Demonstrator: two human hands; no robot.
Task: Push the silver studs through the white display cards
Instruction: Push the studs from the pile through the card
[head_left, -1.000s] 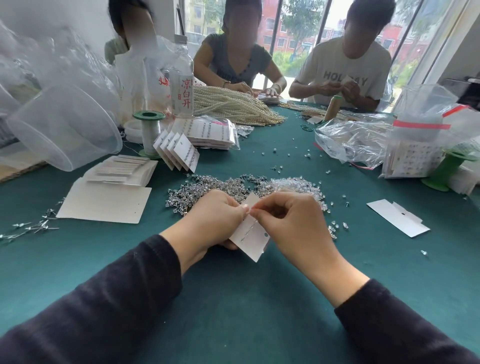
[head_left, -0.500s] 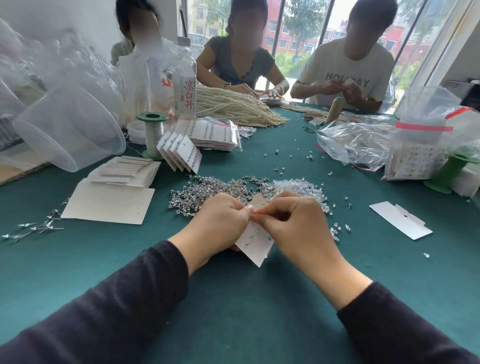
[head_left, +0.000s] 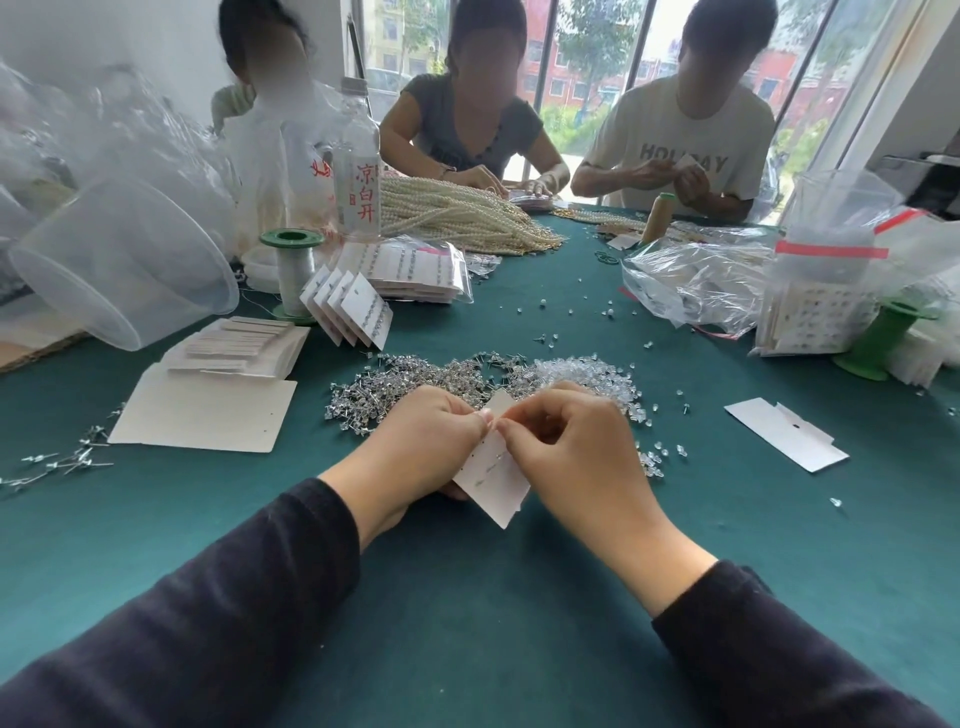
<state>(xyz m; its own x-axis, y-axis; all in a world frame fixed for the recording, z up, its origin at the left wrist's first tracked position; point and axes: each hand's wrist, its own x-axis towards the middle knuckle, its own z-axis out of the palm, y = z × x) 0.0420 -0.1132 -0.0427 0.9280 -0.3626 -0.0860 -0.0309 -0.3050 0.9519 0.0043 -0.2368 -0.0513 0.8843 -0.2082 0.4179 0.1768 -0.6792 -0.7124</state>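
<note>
White display card (head_left: 493, 470) is pinched over the green worktop (head_left: 467, 597) by left hand (head_left: 423, 441) and right hand (head_left: 574, 447); fingers closed on it. One stud pile (head_left: 415, 384) behind; five filled cards (head_left: 348, 306) fanned; plastic tub (head_left: 119, 260) tipped over.

A desk (head_left: 467, 597) covered in green cloth is seen. A heap of silver studs (head_left: 415, 376) lies at its centre; blank cards (head_left: 202, 413) are laid at nine o'clock, a loose white card (head_left: 784, 434) at three o'clock.

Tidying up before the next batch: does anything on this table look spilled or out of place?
Yes. Small clear beads lie scattered over the green table beyond the stud pile, and loose silver pins are strewn at the far left edge.
</note>
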